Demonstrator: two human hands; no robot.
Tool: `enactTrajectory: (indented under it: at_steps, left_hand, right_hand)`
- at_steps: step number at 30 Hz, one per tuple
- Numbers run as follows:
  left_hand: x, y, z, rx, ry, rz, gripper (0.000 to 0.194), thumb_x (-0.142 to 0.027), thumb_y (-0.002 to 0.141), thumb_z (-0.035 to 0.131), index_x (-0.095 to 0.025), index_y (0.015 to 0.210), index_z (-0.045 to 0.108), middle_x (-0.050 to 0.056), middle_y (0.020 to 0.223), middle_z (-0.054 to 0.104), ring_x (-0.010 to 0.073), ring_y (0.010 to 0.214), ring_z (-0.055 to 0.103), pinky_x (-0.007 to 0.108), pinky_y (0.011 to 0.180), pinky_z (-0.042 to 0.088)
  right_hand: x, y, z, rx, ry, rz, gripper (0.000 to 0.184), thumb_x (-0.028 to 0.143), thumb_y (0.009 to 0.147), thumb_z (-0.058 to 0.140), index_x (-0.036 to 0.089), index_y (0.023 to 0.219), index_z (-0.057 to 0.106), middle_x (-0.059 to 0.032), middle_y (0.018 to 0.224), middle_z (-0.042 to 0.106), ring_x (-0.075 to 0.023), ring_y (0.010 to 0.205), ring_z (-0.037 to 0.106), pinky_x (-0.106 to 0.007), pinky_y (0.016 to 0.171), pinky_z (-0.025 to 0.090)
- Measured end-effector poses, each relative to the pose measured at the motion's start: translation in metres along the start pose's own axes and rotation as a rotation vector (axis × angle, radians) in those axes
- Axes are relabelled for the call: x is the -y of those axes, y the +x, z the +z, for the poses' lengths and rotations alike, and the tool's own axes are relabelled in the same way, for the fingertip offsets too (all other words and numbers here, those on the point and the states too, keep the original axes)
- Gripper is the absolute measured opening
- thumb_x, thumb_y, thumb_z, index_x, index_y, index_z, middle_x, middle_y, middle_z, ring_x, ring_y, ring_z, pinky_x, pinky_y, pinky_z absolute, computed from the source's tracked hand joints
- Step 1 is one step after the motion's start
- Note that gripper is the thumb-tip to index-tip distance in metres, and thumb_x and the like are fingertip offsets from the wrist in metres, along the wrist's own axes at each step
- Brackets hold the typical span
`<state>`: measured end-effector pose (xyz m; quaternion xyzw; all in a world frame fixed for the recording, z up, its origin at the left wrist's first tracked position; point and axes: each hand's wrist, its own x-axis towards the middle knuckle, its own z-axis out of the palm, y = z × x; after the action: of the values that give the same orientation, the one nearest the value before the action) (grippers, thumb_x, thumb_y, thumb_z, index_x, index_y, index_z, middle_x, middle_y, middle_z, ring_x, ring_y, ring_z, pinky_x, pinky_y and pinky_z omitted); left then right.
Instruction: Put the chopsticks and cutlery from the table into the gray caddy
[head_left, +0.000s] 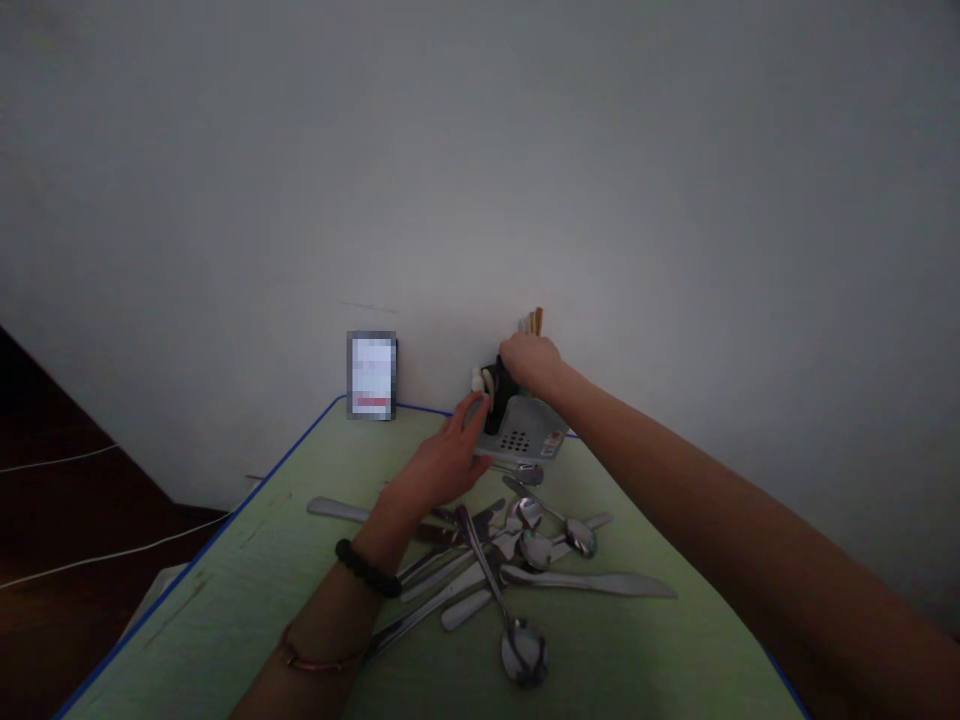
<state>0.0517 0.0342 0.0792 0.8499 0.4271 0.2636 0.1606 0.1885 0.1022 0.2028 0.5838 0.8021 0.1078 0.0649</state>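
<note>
I log a grey caddy (540,415), perforated in front, at the far end of the table, a black object (499,400) upright in it. Cutlery (592,582) lies scattered across the pale green table (300,475), before a plain wall (480,150). Left hand (448,455): fingers parted at the caddy's left end, grip unclear. Right hand (531,360): curled at the black object's top; I cannot tell what it grasps.

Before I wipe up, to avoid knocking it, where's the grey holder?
In the head view, the grey holder sits slightly right of centre, at the far end of the table by the wall; left hand at its left edge, right hand above.
</note>
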Motion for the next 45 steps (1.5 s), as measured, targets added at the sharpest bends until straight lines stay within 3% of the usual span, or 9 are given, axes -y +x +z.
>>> enactTrajectory:
  at_steps: [7, 11, 14, 17, 20, 24, 29, 36, 45]
  left_hand:
    - [0.000, -0.002, -0.004, 0.032, 0.030, -0.024, 0.075, -0.027, 0.086, 0.053, -0.021, 0.148, 0.011, 0.015, 0.154, 0.014, 0.0314, 0.135, 0.035, 0.045, 0.104, 0.041]
    - [-0.002, -0.006, -0.013, 0.149, 0.076, -0.074, 0.073, -0.032, 0.087, 0.052, -0.017, 0.148, 0.015, 0.018, 0.154, 0.011, 0.0303, 0.128, 0.044, 0.042, 0.104, 0.039]
    - [-0.006, -0.011, -0.023, 0.339, 0.080, -0.114, 0.067, -0.037, 0.087, 0.051, -0.016, 0.145, 0.025, 0.016, 0.152, 0.022, 0.0272, 0.125, 0.048, 0.037, 0.104, 0.037]
    - [-0.009, -0.013, -0.029, 0.532, 0.072, -0.171, 0.059, -0.041, 0.084, 0.054, -0.019, 0.137, 0.040, 0.012, 0.139, 0.047, 0.0236, 0.114, 0.056, 0.032, 0.095, 0.043]
    - [-0.013, -0.013, -0.026, 0.604, 0.126, -0.226, 0.052, -0.038, 0.079, 0.062, -0.018, 0.126, 0.052, 0.011, 0.126, 0.059, 0.0237, 0.106, 0.060, 0.031, 0.088, 0.046]
    - [-0.021, -0.012, -0.018, 0.676, 0.275, -0.264, 0.039, -0.024, 0.069, 0.069, -0.019, 0.107, 0.063, 0.009, 0.112, 0.066, 0.0244, 0.098, 0.062, 0.030, 0.080, 0.047]
    - [-0.024, -0.010, -0.008, 0.742, 0.405, -0.283, 0.053, -0.017, 0.056, 0.075, -0.018, 0.107, 0.061, 0.010, 0.112, 0.066, 0.0267, 0.095, 0.063, 0.028, 0.068, 0.047]
    - [-0.013, -0.007, -0.002, 0.821, 0.359, -0.361, 0.034, -0.021, 0.058, 0.074, -0.019, 0.091, 0.064, 0.005, 0.095, 0.071, 0.0222, 0.083, 0.065, 0.024, 0.058, 0.042]
    - [0.005, -0.007, -0.002, 0.654, 0.248, -0.289, 0.012, -0.020, 0.072, 0.060, -0.018, 0.084, 0.061, 0.002, 0.084, 0.068, 0.0160, 0.074, 0.060, 0.022, 0.056, 0.037]
  right_hand:
    - [-0.002, -0.042, -0.006, -0.182, 0.016, 0.138, 0.034, 0.027, 0.092, 0.042, 0.014, 0.118, 0.059, -0.0189, 0.109, 0.067, -0.0293, 0.101, 0.064, -0.038, 0.079, 0.048]
    - [-0.008, -0.098, 0.011, -0.302, 0.335, 0.233, 0.029, 0.035, 0.093, 0.042, 0.019, 0.105, 0.063, -0.0083, 0.089, 0.072, -0.0203, 0.080, 0.066, -0.028, 0.068, 0.045]
    - [-0.015, -0.134, 0.039, -0.168, 0.549, 0.172, 0.027, 0.036, 0.092, 0.044, 0.019, 0.100, 0.064, -0.0052, 0.083, 0.072, -0.0175, 0.074, 0.065, -0.025, 0.065, 0.044]
    - [-0.019, -0.152, 0.069, 0.148, 0.610, 0.097, 0.027, 0.034, 0.087, 0.054, 0.018, 0.106, 0.064, -0.0078, 0.092, 0.072, -0.0202, 0.084, 0.065, -0.027, 0.071, 0.045]
    - [-0.018, -0.156, 0.088, 0.341, 0.575, 0.047, 0.040, 0.030, 0.078, 0.067, 0.016, 0.115, 0.062, -0.0130, 0.116, 0.065, -0.0252, 0.106, 0.059, -0.031, 0.088, 0.043]
    - [-0.007, -0.153, 0.099, 0.367, 0.634, -0.106, 0.056, 0.025, 0.069, 0.075, 0.017, 0.121, 0.058, -0.0119, 0.127, 0.057, -0.0252, 0.116, 0.052, -0.031, 0.096, 0.040]
    - [0.009, -0.152, 0.113, 0.378, 0.514, -0.122, 0.076, 0.025, 0.056, 0.083, 0.013, 0.125, 0.055, -0.0165, 0.130, 0.050, -0.0327, 0.121, 0.043, -0.038, 0.095, 0.041]
    - [0.007, -0.141, 0.136, 0.209, 0.598, -0.118, 0.040, 0.017, 0.070, 0.073, 0.015, 0.109, 0.064, -0.0129, 0.111, 0.062, -0.0276, 0.108, 0.052, -0.036, 0.090, 0.041]
    - [-0.027, -0.140, 0.130, 0.167, 0.698, -0.017, 0.029, 0.020, 0.078, 0.064, 0.016, 0.107, 0.061, -0.0086, 0.105, 0.064, -0.0180, 0.095, 0.060, -0.026, 0.081, 0.044]
